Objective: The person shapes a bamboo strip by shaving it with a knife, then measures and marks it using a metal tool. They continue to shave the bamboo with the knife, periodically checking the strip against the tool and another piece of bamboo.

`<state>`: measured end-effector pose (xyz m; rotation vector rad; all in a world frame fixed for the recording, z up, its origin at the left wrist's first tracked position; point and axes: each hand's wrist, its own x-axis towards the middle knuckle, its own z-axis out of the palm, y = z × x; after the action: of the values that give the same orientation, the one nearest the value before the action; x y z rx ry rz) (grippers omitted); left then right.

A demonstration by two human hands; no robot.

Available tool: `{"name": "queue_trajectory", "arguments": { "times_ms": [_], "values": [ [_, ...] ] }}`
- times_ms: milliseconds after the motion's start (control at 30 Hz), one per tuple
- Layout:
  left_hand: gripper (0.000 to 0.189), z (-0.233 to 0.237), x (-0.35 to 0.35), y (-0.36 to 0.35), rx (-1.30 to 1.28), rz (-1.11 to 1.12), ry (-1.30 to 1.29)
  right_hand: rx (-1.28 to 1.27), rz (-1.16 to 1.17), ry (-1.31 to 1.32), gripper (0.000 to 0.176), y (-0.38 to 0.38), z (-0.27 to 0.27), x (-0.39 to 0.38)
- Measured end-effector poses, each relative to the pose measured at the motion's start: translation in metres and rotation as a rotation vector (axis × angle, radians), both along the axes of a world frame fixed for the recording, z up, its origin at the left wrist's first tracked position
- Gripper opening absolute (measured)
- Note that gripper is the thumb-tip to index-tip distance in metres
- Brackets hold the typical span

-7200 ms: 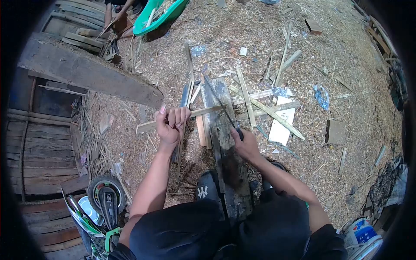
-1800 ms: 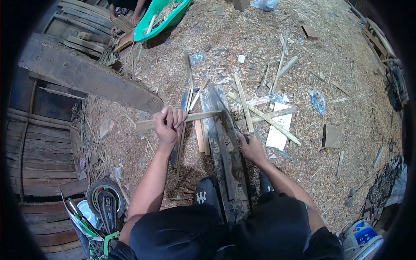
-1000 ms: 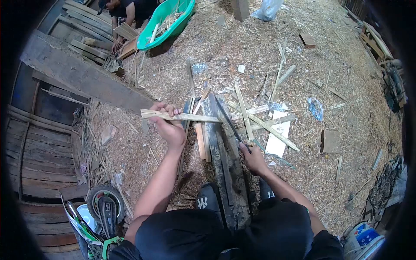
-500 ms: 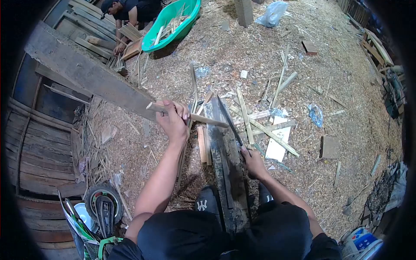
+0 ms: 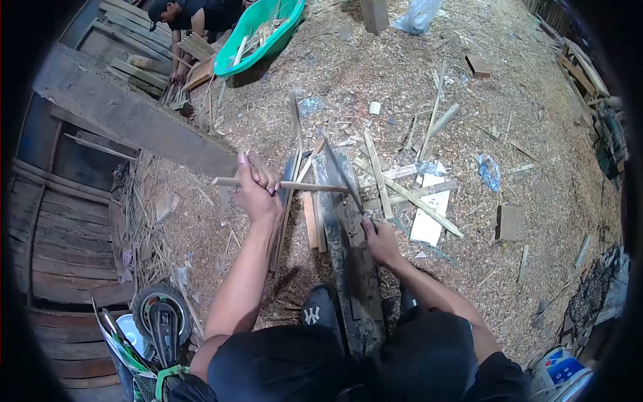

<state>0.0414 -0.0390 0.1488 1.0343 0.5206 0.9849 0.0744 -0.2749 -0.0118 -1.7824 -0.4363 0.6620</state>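
My left hand [image 5: 256, 189] is closed round a thin wooden stick [image 5: 305, 185], its thumb pointing up. The stick lies nearly level, and its right end is over a dark, worn wooden beam [image 5: 358, 268] between my legs. My right hand [image 5: 380, 241] grips the handle of a long dark blade [image 5: 343, 173]. The blade slants up and to the left, beside the stick's right end. Short pieces of wood [image 5: 311, 220] stand against the beam's left side.
Wood strips [image 5: 378, 173] and a white sheet [image 5: 429, 218] lie right of the beam. A thick post [image 5: 134, 117] slants across the upper left. Beyond it another person [image 5: 201, 17] crouches near a green tub [image 5: 261, 40]. A wheel [image 5: 161, 318] is at lower left.
My left hand has turned and moved slightly left and down, bringing the stick closer to level. My right hand and the blade have shifted a little to the left. The view has shifted slightly.
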Motion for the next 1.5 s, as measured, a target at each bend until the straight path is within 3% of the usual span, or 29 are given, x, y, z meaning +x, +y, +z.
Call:
{"name": "queue_trajectory", "arguments": {
  "times_ms": [133, 200, 233, 400, 500, 533, 600, 633, 733, 800, 867, 933, 1000, 1033, 1133, 1167, 1333, 1400, 1433, 1500],
  "values": [
    [0.051, -0.003, -0.011, 0.000, -0.020, 0.071, -0.015, 0.226, -0.077, -0.016, 0.056, 0.003, 0.008, 0.000],
    [0.048, -0.006, -0.014, 0.003, -0.026, 0.073, -0.028, 0.062, -0.040, -0.118, 0.054, 0.002, 0.010, -0.004],
    [0.046, -0.008, -0.013, 0.003, -0.032, 0.072, -0.043, -0.141, 0.050, -0.010, 0.053, 0.005, -0.003, -0.003],
    [0.048, -0.011, -0.014, 0.004, -0.010, 0.097, -0.052, -0.092, 0.033, -0.022, 0.052, -0.002, 0.022, 0.000],
    [0.050, -0.010, -0.016, 0.001, 0.012, 0.073, -0.063, 0.245, -0.086, -0.089, 0.050, 0.000, 0.035, 0.005],
    [0.051, -0.008, -0.016, -0.001, 0.026, 0.062, -0.063, 0.244, -0.082, -0.090, 0.050, -0.001, 0.028, 0.003],
    [0.051, -0.005, -0.014, -0.004, 0.020, 0.080, -0.040, 0.075, -0.029, -0.194, 0.053, -0.002, 0.004, -0.003],
    [0.051, -0.004, -0.012, -0.006, 0.013, 0.095, -0.020, -0.133, 0.051, -0.070, 0.057, 0.001, -0.007, -0.005],
    [0.051, -0.006, -0.010, -0.006, 0.088, 0.047, -0.056, -0.125, 0.009, -0.070, 0.059, -0.003, -0.009, 0.000],
    [0.051, -0.006, -0.010, -0.007, 0.075, 0.063, -0.037, -0.078, 0.017, -0.039, 0.058, -0.004, 0.009, 0.002],
    [0.051, -0.005, -0.011, -0.009, 0.058, 0.090, -0.026, 0.199, -0.073, -0.188, 0.057, -0.003, 0.041, 0.007],
    [0.050, -0.004, -0.012, -0.009, 0.024, 0.080, -0.053, 0.257, -0.066, -0.140, 0.057, -0.001, 0.026, 0.004],
    [0.050, -0.003, -0.014, -0.008, 0.029, 0.085, -0.036, 0.127, -0.043, -0.167, 0.055, 0.000, 0.008, -0.005],
    [0.050, -0.004, -0.014, -0.007, 0.033, 0.087, -0.020, -0.131, 0.046, -0.023, 0.054, 0.002, 0.001, -0.007],
    [0.050, -0.006, -0.012, -0.006, 0.042, 0.088, -0.034, -0.122, 0.021, 0.000, 0.053, 0.000, 0.003, 0.001],
    [0.050, -0.008, -0.013, -0.005, 0.044, 0.088, -0.026, -0.011, -0.024, -0.079, 0.060, -0.003, 0.007, -0.002],
    [0.050, -0.009, -0.016, -0.005, 0.027, 0.100, -0.061, 0.337, -0.069, 0.008, 0.055, -0.003, 0.028, 0.003],
    [0.050, -0.008, -0.018, -0.004, 0.026, 0.104, -0.041, 0.141, -0.065, -0.182, 0.056, -0.002, -0.003, -0.007],
    [0.051, -0.009, -0.017, -0.004, 0.025, 0.108, -0.021, -0.086, 0.039, 0.037, 0.056, 0.001, -0.008, -0.008],
    [0.050, -0.011, -0.017, -0.002, 0.010, 0.105, -0.029, -0.122, 0.055, 0.029, 0.057, -0.005, -0.011, -0.001]
  ]
}}
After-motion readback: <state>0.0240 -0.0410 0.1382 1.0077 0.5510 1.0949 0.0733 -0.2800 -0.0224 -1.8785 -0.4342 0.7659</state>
